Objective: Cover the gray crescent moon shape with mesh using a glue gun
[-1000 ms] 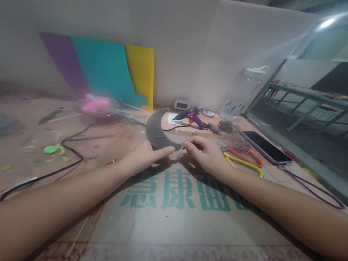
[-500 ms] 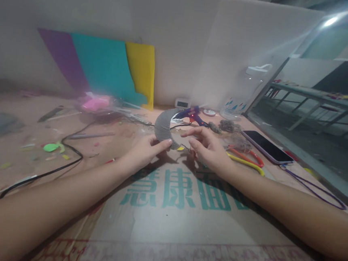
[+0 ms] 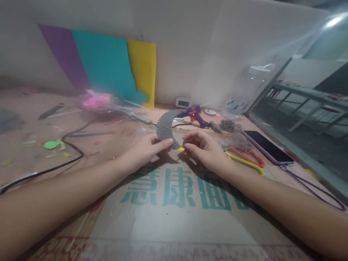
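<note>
Between my hands a crescent wrapped in grey yarn (image 3: pixel 166 125) stands on end, curving open to the right, with a yellow tip (image 3: pixel 181 149) uncovered at its lower end. My left hand (image 3: pixel 151 148) grips its lower left side, thumb across the front. At the yellow tip, the thumb and fingers of my right hand (image 3: pixel 202 148) are pinched together, apparently on the yarn's loose end; the strand itself is mostly hidden by the fingers. Right behind the crescent lies a dark blue glue gun (image 3: pixel 196 116) with a small red light lit.
To the right lie scissors with orange and yellow handles (image 3: pixel 247 163), a phone (image 3: pixel 268 147) and grey yarn clumps (image 3: pixel 228 125). A clear bottle (image 3: pixel 235 105) and small digital timer (image 3: pixel 183 103) stand at the back. A black cable (image 3: pixel 74 158) and scraps spread over the left.
My right hand has moved slightly left to the crescent's lower tip, and its spread fingers have closed into a pinch. My left hand keeps its grip; the crescent has barely shifted.
</note>
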Available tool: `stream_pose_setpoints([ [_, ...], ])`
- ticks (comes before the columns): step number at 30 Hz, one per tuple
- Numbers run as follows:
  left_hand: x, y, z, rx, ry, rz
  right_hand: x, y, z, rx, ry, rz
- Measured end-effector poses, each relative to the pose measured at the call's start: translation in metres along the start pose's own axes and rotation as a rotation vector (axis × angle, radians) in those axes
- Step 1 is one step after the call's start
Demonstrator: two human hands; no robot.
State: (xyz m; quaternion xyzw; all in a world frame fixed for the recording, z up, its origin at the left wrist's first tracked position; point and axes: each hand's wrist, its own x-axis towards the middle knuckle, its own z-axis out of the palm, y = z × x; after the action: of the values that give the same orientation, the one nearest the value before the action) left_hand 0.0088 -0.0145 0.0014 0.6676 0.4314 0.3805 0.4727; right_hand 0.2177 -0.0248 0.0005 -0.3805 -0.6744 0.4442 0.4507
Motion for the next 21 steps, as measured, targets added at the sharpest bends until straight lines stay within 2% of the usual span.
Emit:
stream_pose_setpoints([
  [8,-0.001,0.002,0.0,0.019,-0.011,-0.001,-0.003,-0.001,0.001,-0.114,-0.001,0.031],
  [14,0.0,0.001,0.001,0.015,0.039,-0.005,-0.005,-0.007,-0.004,-0.353,0.135,-0.064],
  [17,0.001,0.0,0.0,0.028,0.043,0.004,-0.008,-0.015,-0.002,-0.494,0.096,-0.075],
  [21,0.0,0.001,0.0,0.04,0.043,-0.006,-0.009,-0.021,0.003,-0.545,0.038,-0.076],
])
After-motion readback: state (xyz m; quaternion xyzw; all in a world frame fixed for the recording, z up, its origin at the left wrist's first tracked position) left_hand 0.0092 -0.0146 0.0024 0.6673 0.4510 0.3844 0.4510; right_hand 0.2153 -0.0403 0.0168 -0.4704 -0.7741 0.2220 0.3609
